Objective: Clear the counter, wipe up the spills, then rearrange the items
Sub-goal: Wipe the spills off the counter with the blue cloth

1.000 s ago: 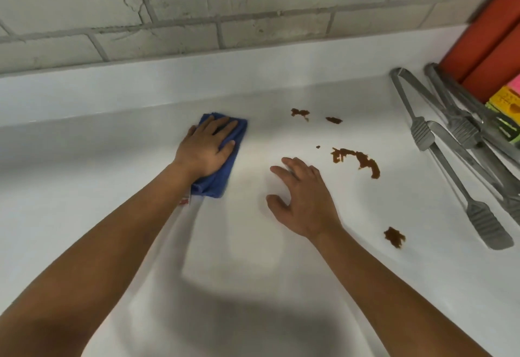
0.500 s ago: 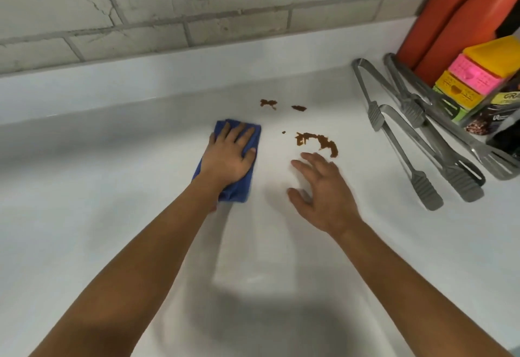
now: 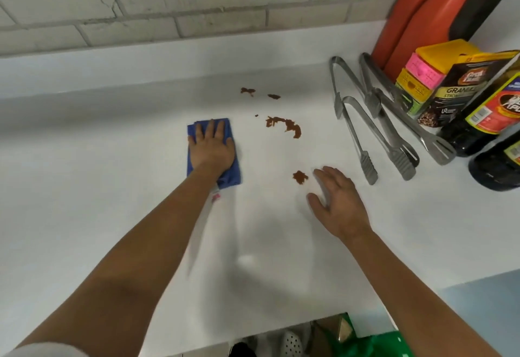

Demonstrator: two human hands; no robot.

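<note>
Item 1, blue cloth (image 3: 213,154): folded to a rectangle, it lay flat on the white counter (image 3: 112,188) under my left hand (image 3: 212,150). Its long axis ran away from me toward the backsplash. The fingers were straight and spread, pressing down on it and gripping nothing.

Item 2, right hand (image 3: 337,202): it was held apart from the left, fingers relaxed and splayed, empty, low over the counter; I could not tell whether it touched.

Item 3, brown spills: one blot (image 3: 300,177) sat just beside the right fingertips, a long smear (image 3: 284,127) lay between the cloth and the tongs, and two small spots (image 3: 247,91) lay beyond it, nearer the back edge.

Item 4, steel tongs (image 3: 363,134): several pairs lay to the right of the right hand, heads pointing toward me.

Item 5, bottles and packets: red sauce bottles (image 3: 422,19), a dark sauce bottle (image 3: 489,114) and a granule packet (image 3: 455,89) were crowded against the right end.

Open room: bare counter stretched left of the cloth and toward the near edge, beneath both forearms.
</note>
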